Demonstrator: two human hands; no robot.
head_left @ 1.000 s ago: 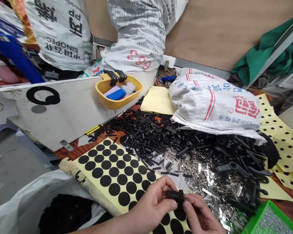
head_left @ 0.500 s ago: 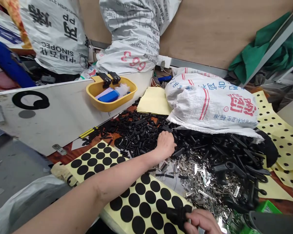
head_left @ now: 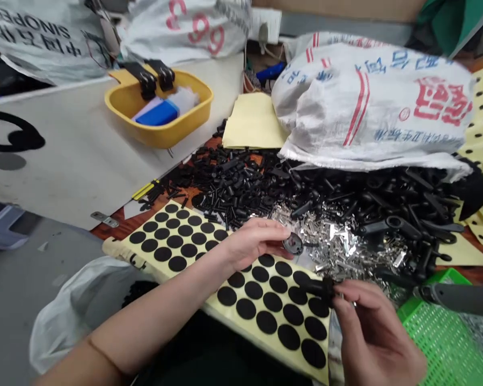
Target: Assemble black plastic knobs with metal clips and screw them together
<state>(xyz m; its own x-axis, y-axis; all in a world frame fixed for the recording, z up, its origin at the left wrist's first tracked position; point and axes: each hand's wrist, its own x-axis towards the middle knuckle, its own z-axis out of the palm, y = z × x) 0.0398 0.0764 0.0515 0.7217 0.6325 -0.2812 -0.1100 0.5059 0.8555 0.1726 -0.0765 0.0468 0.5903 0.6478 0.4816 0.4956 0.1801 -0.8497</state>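
Above the sticker sheet, my left hand is closed, its fingertips pinching a black round plastic part with small holes in its face. My right hand, at the lower right, pinches a black cylindrical plastic piece with a wider collar near the fingers; a bit of metal shows by the thumb. Under both hands lies a yellow sheet of black round stickers. Just beyond them spreads a heap of small shiny metal clips, with a pile of black plastic parts behind.
A yellow bin is clipped to a white board at the left. At the back lies a white woven sack beside yellow paper. A green basket and a grey tool are at the right.
My left hand has come back from the black parts pile toward me and now holds the round part. My right hand has risen with its cylindrical piece. The view has tilted down and closer.
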